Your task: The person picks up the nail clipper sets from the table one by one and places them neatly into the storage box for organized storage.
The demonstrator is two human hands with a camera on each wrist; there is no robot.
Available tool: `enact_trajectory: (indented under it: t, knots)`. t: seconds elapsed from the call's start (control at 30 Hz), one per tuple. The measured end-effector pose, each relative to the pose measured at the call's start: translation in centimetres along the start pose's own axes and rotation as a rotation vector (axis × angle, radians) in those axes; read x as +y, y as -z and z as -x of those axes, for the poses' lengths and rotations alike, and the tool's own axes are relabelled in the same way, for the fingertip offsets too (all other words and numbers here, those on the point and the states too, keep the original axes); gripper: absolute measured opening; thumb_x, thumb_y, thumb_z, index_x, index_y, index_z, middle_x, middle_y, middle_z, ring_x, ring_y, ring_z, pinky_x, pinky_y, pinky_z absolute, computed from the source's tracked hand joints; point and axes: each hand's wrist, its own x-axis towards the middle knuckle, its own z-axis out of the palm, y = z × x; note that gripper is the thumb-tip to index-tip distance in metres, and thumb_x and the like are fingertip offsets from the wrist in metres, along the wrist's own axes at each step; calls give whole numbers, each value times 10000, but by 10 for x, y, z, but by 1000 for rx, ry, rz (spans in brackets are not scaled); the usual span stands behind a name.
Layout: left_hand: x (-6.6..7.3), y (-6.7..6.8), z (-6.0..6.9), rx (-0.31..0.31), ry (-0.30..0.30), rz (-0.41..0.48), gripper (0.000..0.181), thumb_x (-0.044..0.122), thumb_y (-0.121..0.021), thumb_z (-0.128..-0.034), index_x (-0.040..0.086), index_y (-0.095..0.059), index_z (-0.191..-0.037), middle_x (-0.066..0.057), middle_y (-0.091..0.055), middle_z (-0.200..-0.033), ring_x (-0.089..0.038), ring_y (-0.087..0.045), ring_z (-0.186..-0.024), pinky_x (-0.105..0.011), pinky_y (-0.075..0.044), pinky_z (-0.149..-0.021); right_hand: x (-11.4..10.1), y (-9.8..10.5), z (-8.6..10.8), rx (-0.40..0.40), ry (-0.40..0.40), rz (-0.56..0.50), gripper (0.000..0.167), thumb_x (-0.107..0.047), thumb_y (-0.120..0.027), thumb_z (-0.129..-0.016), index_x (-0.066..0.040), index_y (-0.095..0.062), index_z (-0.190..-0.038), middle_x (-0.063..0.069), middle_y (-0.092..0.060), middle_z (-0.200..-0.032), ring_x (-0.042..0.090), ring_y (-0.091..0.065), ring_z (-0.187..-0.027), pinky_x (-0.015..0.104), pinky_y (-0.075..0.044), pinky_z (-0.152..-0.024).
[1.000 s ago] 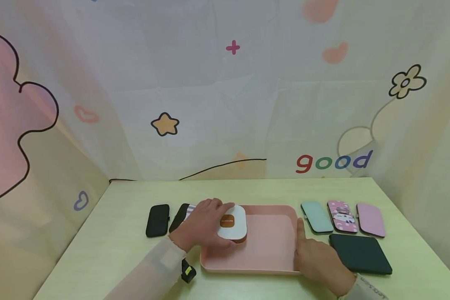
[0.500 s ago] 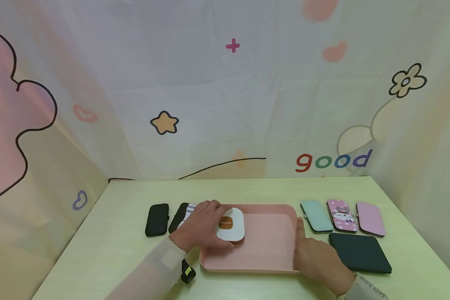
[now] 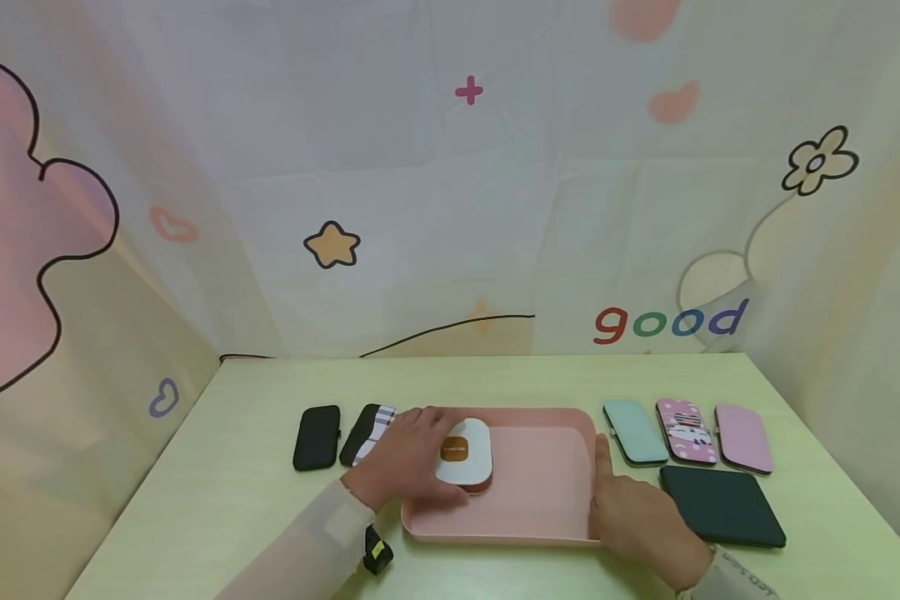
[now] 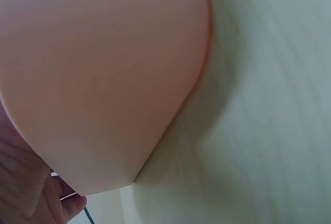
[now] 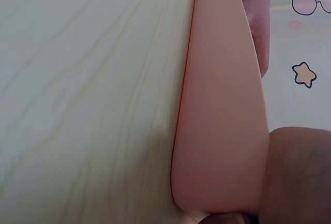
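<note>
The person's left hand (image 3: 408, 458) has come down a little over the last second, so that the white box (image 3: 474, 457) it grips now sits lower at the left edge of the pink tray (image 3: 536, 487), a touch nearer the tray's front edge. To my eye that means the box is settling into its place there, though it is not yet let go. The thumb is at the box's front and the fingers reach over its back. The right hand (image 3: 637, 512) hasn't moved: it pinches the tray's right edge near the front corner, index finger straight along the rim, which I take as steadying. Toward the left edge of the surface (image 3: 540, 379) lie a black case (image 3: 317, 437) and a plaid case (image 3: 366, 433); toward its right edge, a mint case (image 3: 636, 433), a patterned pink case (image 3: 686, 432), a plain pink case (image 3: 744, 439) and, in front, a dark flat case (image 3: 722, 506).
</note>
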Motion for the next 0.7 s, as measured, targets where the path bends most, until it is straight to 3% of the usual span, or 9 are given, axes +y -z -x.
enact_trajectory:
  t: [0.23, 0.43, 0.7]
  knots:
    - [1, -1, 0, 8, 11, -28, 948, 784, -718, -673, 200, -556, -1403, -46, -496, -1445, -258, -490, -1275, -432, -402, -1103, 1, -2, 0, 44, 19, 14, 889, -200, -536, -946, 69, 40, -1567, 14, -502, -612, 191, -471, -514, 353, -353, -478]
    - [2, -2, 0, 0, 18, -21, 953, 784, -718, -673, 189, -562, -1400, -42, -487, -1453, -253, -483, -1278, -423, -401, -1108, 2, -2, 0, 17, 0, 0, 843, -200, -488, -983, 38, 62, -1576, 25, -501, -612, 188, -455, -498, 344, -339, -470]
    - [1, -1, 3, 15, -6, -16, 938, 763, -721, -700, 159, -560, -1400, -75, -478, -1464, -290, -451, -1330, -447, -383, -1128, 2, -2, -1, 7, -2, -8, 883, -198, -528, -960, 39, 57, -1577, 24, -507, -601, 185, -458, -495, 331, -327, -464]
